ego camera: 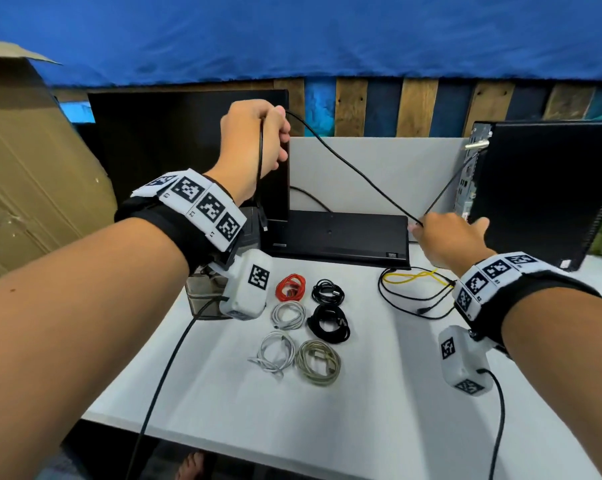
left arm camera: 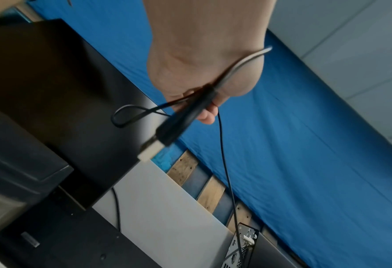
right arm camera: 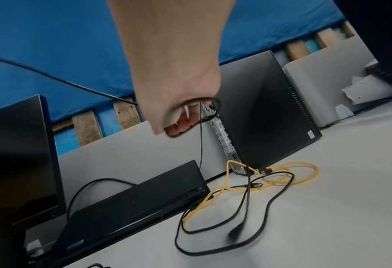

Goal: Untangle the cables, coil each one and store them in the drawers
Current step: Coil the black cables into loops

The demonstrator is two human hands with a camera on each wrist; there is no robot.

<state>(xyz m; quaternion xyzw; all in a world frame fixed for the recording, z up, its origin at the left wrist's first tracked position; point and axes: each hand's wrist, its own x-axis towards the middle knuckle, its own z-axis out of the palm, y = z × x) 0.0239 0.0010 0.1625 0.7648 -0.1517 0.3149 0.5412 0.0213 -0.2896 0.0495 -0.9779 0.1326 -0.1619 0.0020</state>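
A thin black cable [ego camera: 355, 169] stretches taut between my two raised hands. My left hand [ego camera: 258, 140] grips one end high in front of the monitor, and the USB plug [left arm camera: 165, 135] hangs below its fist. My right hand [ego camera: 448, 240] pinches the cable lower, beside the computer tower; its fingers [right arm camera: 183, 125] curl round the cable, which loops down to a black plug [right arm camera: 235, 234]. On the table lie a yellow cable [ego camera: 413, 276] tangled with another black cable [ego camera: 410, 301]. Several coiled cables lie in the middle: red [ego camera: 291, 287], black [ego camera: 328, 293], white [ego camera: 288, 315], beige [ego camera: 318, 362].
A black monitor [ego camera: 174, 147] stands at the back left and a black computer tower [ego camera: 542, 188] at the back right. A flat black device [ego camera: 341, 239] lies between them. A clear drawer unit [ego camera: 202, 296] sits under my left wrist. A cardboard box [ego camera: 25, 168] stands far left.
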